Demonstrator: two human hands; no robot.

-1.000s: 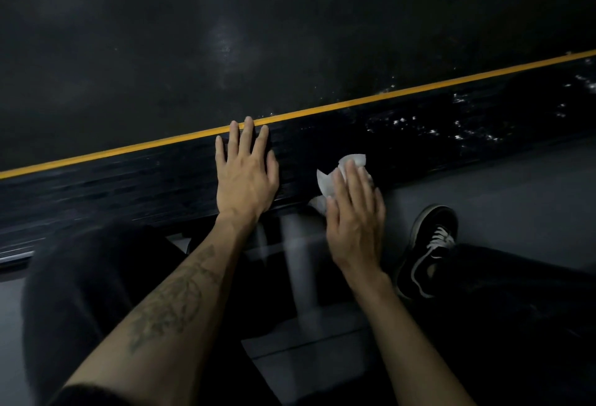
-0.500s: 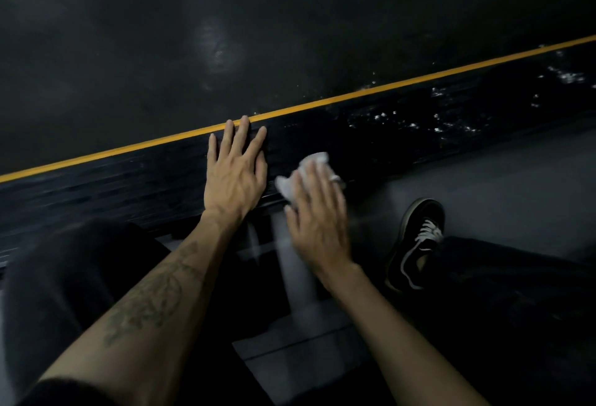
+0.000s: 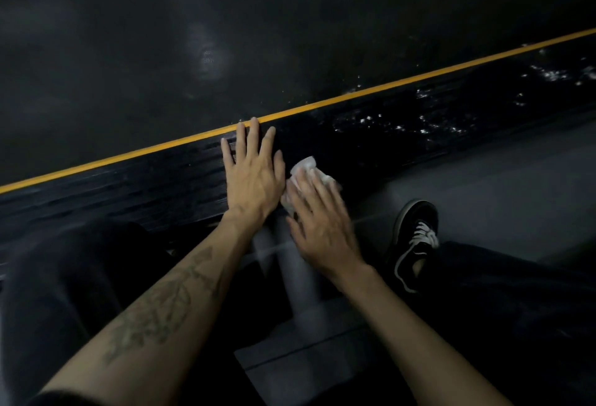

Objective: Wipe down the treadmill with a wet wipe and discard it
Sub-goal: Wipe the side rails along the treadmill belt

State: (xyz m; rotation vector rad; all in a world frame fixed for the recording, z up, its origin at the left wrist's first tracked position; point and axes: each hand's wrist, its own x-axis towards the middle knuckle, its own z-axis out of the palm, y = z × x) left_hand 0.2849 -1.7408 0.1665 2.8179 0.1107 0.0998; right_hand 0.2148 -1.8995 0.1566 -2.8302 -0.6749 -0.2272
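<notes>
The treadmill's black side rail [image 3: 135,189] runs diagonally across the view, with a yellow stripe [image 3: 371,91] along its far edge and the dark belt [image 3: 258,35] beyond. My left hand [image 3: 253,173] lies flat on the rail, fingers straight, fingertips at the stripe. Right beside it, my right hand [image 3: 319,218] presses a crumpled white wet wipe [image 3: 306,167] onto the rail's near edge with straight fingers. Most of the wipe is hidden under those fingers. Wet specks [image 3: 403,125] glisten on the rail to the right.
My knee in dark trousers [image 3: 64,276] is at the lower left. My black shoe with white laces [image 3: 416,244] stands on the grey floor [image 3: 500,180] to the right. A grey metal support [image 3: 290,276] shows below the hands.
My right hand has slid the wipe leftwards along the rail until it almost touches my left hand. The left hand has stayed flat on the rail.
</notes>
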